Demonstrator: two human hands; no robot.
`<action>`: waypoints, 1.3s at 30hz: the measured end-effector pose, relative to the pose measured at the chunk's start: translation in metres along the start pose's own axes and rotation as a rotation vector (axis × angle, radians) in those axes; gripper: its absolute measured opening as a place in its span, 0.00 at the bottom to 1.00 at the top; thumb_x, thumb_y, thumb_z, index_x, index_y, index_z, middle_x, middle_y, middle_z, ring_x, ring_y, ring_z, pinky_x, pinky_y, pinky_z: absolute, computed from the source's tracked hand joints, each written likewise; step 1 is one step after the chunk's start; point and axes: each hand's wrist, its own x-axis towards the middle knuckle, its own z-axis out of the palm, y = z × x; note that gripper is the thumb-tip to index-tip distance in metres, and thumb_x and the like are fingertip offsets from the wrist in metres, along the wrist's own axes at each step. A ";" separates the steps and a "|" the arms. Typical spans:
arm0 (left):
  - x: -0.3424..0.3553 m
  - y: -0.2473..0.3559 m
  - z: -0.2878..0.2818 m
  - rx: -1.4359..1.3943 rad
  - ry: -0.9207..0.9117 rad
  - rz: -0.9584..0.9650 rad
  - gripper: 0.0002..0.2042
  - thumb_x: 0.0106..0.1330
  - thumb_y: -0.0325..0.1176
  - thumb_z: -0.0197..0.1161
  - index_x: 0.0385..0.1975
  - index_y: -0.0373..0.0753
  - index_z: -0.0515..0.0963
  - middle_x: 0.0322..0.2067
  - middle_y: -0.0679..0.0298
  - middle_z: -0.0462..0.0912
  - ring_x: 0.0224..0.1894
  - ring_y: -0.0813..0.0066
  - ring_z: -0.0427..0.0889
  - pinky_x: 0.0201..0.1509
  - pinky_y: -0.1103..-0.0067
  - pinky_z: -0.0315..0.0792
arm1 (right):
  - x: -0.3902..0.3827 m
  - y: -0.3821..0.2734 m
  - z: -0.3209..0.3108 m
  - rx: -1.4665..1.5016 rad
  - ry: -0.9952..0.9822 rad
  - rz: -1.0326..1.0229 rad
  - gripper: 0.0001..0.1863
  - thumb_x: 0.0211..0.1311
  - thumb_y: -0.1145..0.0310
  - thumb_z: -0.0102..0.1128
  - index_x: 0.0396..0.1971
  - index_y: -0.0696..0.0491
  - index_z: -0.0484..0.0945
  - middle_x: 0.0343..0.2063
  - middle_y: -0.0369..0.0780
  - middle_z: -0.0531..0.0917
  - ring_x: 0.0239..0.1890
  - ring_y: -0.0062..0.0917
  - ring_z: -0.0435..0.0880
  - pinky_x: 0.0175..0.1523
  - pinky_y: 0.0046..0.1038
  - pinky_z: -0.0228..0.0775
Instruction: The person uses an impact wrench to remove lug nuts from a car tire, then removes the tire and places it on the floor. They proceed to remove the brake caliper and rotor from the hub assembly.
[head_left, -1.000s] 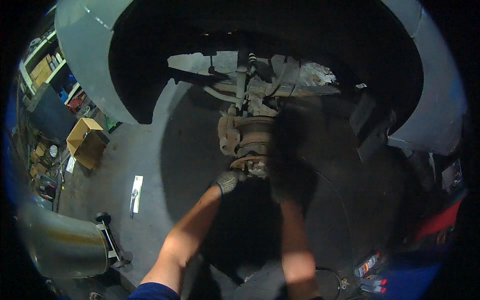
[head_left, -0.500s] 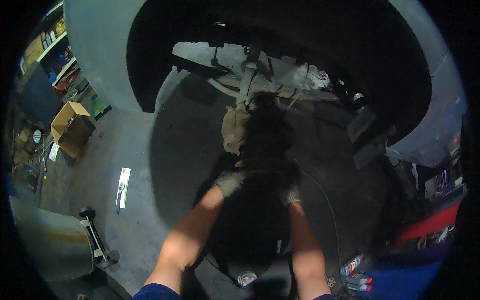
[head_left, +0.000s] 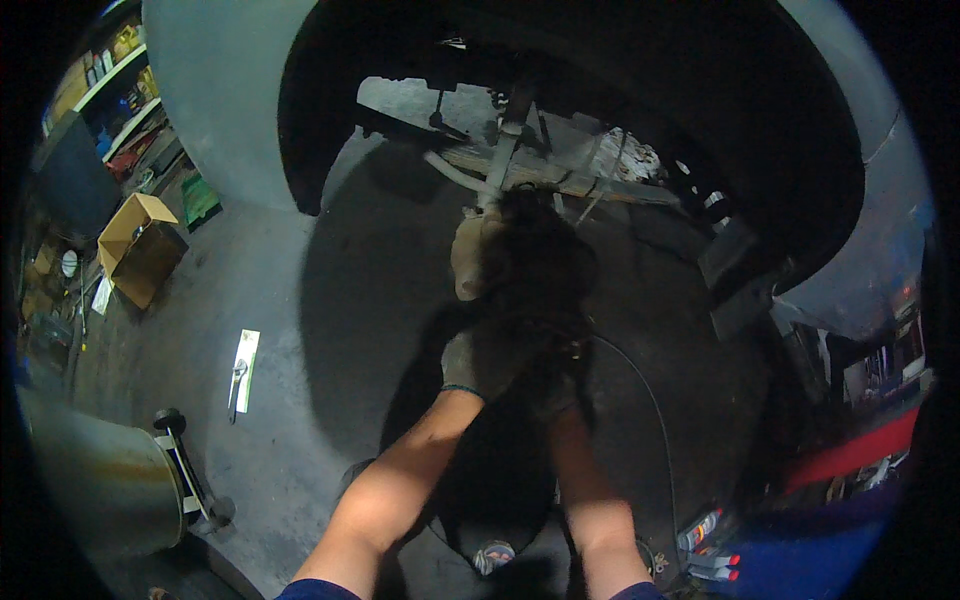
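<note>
Both gloved hands, left hand and right hand, rose onto one brake hub.

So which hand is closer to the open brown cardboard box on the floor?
Left. The gloved left hand is at the dark wheel hub, on the side toward the open brown cardboard box far off left; the right hand, in shadow, sits farther right.

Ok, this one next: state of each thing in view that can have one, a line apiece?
left hand: gloved, pressed on the dark part at the hub.
right hand: in shadow, against the same part; grip unclear.
dark part at the hub: up at the wheel arch, both hands on it.
cardboard box: flaps open, on the floor.
wheel arch: no wheel fitted, suspension exposed.
</note>
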 end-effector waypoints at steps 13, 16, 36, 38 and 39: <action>0.010 -0.016 0.025 0.401 0.112 0.224 0.21 0.68 0.57 0.64 0.40 0.43 0.87 0.35 0.49 0.88 0.36 0.40 0.86 0.38 0.54 0.80 | -0.021 -0.024 0.033 -0.093 0.064 0.013 0.30 0.70 0.36 0.55 0.58 0.44 0.79 0.46 0.36 0.85 0.45 0.28 0.82 0.52 0.35 0.79; 0.011 -0.043 0.037 0.310 0.025 0.153 0.18 0.71 0.51 0.62 0.42 0.41 0.86 0.36 0.48 0.88 0.38 0.40 0.86 0.42 0.56 0.80 | -0.002 -0.027 0.013 -0.168 -0.077 -0.077 0.32 0.70 0.36 0.55 0.61 0.44 0.78 0.53 0.38 0.84 0.55 0.32 0.82 0.62 0.39 0.77; -0.075 -0.082 0.144 0.523 -0.398 0.284 0.14 0.76 0.38 0.56 0.50 0.36 0.82 0.44 0.52 0.87 0.45 0.57 0.85 0.55 0.68 0.77 | -0.042 0.025 0.084 -1.733 0.120 -0.381 0.30 0.70 0.50 0.62 0.61 0.57 0.77 0.58 0.53 0.81 0.64 0.51 0.77 0.71 0.47 0.66; -0.065 -0.084 0.111 0.627 -0.339 0.342 0.13 0.76 0.38 0.56 0.50 0.37 0.82 0.44 0.53 0.87 0.45 0.59 0.85 0.55 0.69 0.77 | -0.046 0.004 0.075 -1.862 0.068 -0.445 0.28 0.72 0.52 0.59 0.62 0.57 0.77 0.59 0.51 0.81 0.64 0.49 0.77 0.71 0.46 0.66; -0.057 -0.091 0.096 0.615 -0.307 0.320 0.13 0.77 0.37 0.56 0.50 0.37 0.82 0.43 0.53 0.87 0.45 0.59 0.85 0.55 0.69 0.77 | -0.047 -0.004 0.070 -1.927 0.026 -0.484 0.27 0.73 0.53 0.57 0.62 0.57 0.77 0.60 0.50 0.81 0.65 0.48 0.77 0.71 0.46 0.66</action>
